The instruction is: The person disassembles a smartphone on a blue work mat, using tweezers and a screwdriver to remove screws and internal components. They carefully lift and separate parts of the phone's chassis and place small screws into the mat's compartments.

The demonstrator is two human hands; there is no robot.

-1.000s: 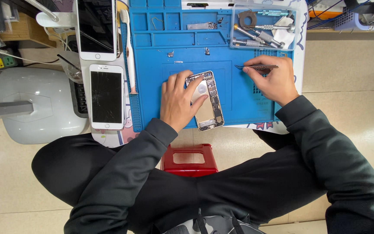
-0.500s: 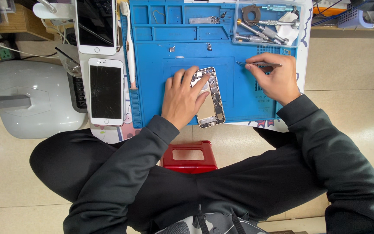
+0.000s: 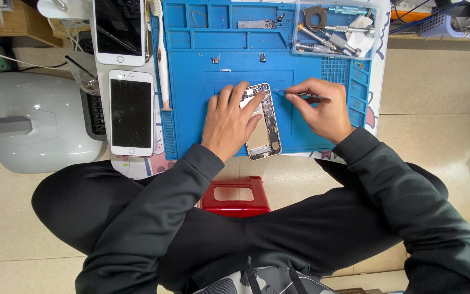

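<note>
An opened phone body (image 3: 266, 128) with bare circuitry lies on a blue work mat (image 3: 197, 81). My left hand (image 3: 229, 120) rests flat on its left side, fingers spread, pressing it down. My right hand (image 3: 322, 111) pinches thin metal tweezers (image 3: 300, 94), whose tip points left toward the top of the phone body, just right of it.
Two white phones (image 3: 131, 111) lie left of the mat, the nearer one with a cracked screen. A toothbrush (image 3: 161, 51) lies along the mat's left edge. A clear tray (image 3: 335, 30) of metal tools sits top right. A red stool (image 3: 235, 196) is below; a grey lamp base (image 3: 44, 122) sits at left.
My right hand has moved left with the tweezers, bringing the tip close to the phone's top. My left hand has stayed on the phone.
</note>
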